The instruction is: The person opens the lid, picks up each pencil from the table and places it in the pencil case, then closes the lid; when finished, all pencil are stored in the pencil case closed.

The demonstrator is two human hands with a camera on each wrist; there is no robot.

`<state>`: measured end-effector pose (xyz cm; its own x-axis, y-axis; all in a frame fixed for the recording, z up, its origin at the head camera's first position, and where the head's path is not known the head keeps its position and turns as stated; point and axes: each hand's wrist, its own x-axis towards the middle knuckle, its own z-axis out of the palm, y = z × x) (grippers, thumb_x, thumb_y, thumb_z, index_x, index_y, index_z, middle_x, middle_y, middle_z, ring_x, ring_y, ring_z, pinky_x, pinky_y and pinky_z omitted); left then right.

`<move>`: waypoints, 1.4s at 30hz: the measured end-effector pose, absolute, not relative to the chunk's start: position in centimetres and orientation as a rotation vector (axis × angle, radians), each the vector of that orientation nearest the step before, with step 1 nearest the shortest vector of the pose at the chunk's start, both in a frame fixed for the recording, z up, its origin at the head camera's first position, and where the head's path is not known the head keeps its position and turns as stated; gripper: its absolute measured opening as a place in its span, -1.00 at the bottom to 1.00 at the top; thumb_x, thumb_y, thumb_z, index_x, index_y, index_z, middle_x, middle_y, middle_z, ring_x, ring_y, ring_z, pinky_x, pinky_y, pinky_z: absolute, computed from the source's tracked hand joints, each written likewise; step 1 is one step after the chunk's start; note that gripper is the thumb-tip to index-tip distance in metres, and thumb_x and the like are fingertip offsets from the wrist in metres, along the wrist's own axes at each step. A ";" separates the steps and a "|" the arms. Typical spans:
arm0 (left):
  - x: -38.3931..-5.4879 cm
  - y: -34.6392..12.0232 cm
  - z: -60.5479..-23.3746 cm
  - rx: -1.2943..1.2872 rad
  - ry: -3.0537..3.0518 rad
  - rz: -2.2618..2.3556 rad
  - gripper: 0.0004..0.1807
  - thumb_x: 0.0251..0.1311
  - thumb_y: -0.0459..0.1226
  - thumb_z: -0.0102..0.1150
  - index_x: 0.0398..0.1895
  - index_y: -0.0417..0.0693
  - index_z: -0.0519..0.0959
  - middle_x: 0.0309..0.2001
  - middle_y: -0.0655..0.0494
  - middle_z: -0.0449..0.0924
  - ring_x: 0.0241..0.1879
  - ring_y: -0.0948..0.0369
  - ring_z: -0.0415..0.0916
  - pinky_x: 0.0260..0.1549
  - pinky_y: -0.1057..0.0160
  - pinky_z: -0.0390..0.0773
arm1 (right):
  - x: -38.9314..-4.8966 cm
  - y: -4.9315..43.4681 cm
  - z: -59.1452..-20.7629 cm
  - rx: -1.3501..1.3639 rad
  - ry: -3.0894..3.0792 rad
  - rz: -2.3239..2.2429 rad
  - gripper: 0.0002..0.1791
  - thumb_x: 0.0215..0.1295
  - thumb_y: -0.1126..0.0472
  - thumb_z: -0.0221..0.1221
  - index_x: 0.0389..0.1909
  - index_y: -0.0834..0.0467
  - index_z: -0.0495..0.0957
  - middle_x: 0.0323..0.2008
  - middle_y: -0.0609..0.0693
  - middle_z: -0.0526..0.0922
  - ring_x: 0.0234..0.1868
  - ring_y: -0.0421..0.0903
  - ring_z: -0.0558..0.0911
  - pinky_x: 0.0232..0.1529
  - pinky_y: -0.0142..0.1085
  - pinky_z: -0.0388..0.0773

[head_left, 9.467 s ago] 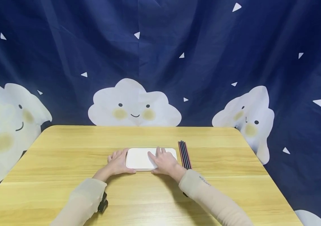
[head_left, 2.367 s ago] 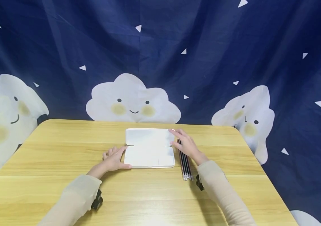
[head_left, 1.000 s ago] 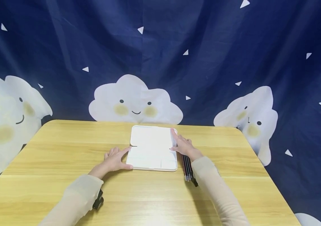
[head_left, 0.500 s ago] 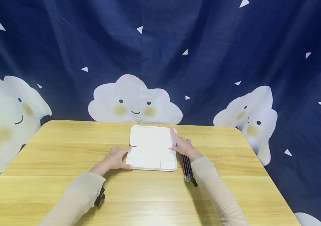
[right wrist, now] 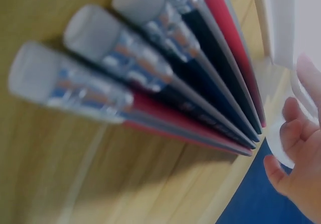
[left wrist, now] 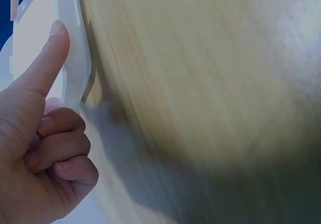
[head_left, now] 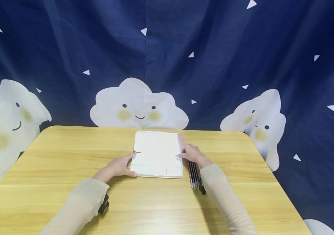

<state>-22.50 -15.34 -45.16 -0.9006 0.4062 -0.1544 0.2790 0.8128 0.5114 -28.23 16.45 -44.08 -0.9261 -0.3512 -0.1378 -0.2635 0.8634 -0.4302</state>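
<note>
A white pencil case point(head_left: 156, 163) lies unfolded on the table, its lid point(head_left: 155, 142) laid back on the far side and a small divider in the base. My left hand point(head_left: 116, 168) holds the base's left end, thumb at the near corner and index finger at the hinge; in the left wrist view its other fingers point(left wrist: 65, 143) are curled. At the right side, my right hand point(head_left: 194, 154) touches the lid's edge with a straight index finger, its thumb by the hinge. Several pencils point(head_left: 194, 176) with eraser ends lie side by side under the right wrist.
The wooden table point(head_left: 155, 209) carries the case and pencils toward its far half. A dark blue curtain point(head_left: 214, 39) with cloud prints hangs behind it. Black wrist cameras, such as the left one point(head_left: 103, 205), sit under the sleeves.
Over the earlier frames both hands opened the case and the lid went from closed to raised to folded back. In the last second the hands and case stay almost still.
</note>
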 end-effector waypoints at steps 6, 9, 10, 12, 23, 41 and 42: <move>-22.4 -15.4 -45.3 0.511 2.733 0.728 0.07 -0.23 0.06 0.41 0.32 -0.26 0.13 0.20 -0.35 0.28 0.14 -0.24 0.27 0.07 -0.14 0.30 | -27.8 17.3 -43.9 -0.613 2.822 -0.846 -0.02 0.13 0.16 0.25 0.43 0.09 -0.18 -0.57 -0.09 0.44 -0.54 -0.19 0.37 -0.36 -0.31 0.30; -22.4 -15.4 -45.3 0.514 2.736 0.725 0.07 -0.23 0.07 0.40 0.32 -0.26 0.13 0.18 -0.36 0.30 0.13 -0.23 0.29 0.06 -0.14 0.31 | -27.5 17.9 -43.9 -0.647 2.789 -0.976 -0.05 0.13 0.20 0.24 0.42 0.12 -0.14 -0.59 -0.06 0.42 -0.55 -0.18 0.35 -0.43 -0.36 0.31; -22.4 -15.4 -45.3 0.516 2.736 0.725 0.07 -0.23 0.07 0.40 0.32 -0.26 0.13 0.18 -0.36 0.30 0.13 -0.23 0.29 0.06 -0.14 0.31 | -27.4 18.1 -43.9 -0.656 2.775 -1.012 -0.06 0.13 0.21 0.24 0.42 0.13 -0.14 -0.59 -0.05 0.42 -0.55 -0.18 0.35 -0.44 -0.36 0.32; -22.4 -15.3 -45.3 0.514 2.733 0.729 0.07 -0.22 0.07 0.40 0.32 -0.26 0.12 0.18 -0.36 0.30 0.13 -0.23 0.29 0.06 -0.14 0.31 | -27.2 18.6 -43.8 -0.680 2.747 -1.061 -0.08 0.15 0.23 0.22 0.42 0.15 -0.13 -0.59 -0.03 0.44 -0.54 -0.18 0.37 -0.45 -0.36 0.35; -22.4 -15.0 -45.4 0.491 2.727 0.726 0.08 -0.22 0.08 0.40 0.33 -0.26 0.11 0.16 -0.37 0.32 0.11 -0.23 0.31 0.05 -0.14 0.32 | -25.4 21.3 -43.4 -0.742 2.681 -1.034 -0.17 0.17 0.23 0.20 0.36 0.32 -0.04 -0.50 0.04 0.49 -0.44 -0.14 0.45 -0.35 -0.34 0.42; -22.6 -15.0 -45.1 0.480 2.670 0.733 0.08 -0.19 0.04 0.40 0.33 -0.30 0.06 0.18 -0.42 0.26 0.15 -0.24 0.25 0.09 -0.14 0.27 | -24.4 23.9 -44.2 -0.710 2.602 -0.839 -0.11 0.13 0.21 0.23 0.36 0.36 -0.07 -0.47 0.02 0.51 -0.42 -0.15 0.45 -0.31 -0.31 0.42; -22.6 -15.0 -45.0 0.482 2.668 0.733 0.09 -0.19 0.04 0.40 0.33 -0.30 0.06 0.18 -0.42 0.25 0.15 -0.25 0.25 0.09 -0.14 0.27 | -24.4 24.0 -44.3 -0.701 2.603 -0.835 -0.12 0.13 0.21 0.23 0.36 0.35 -0.06 -0.47 0.02 0.50 -0.42 -0.16 0.44 -0.31 -0.31 0.41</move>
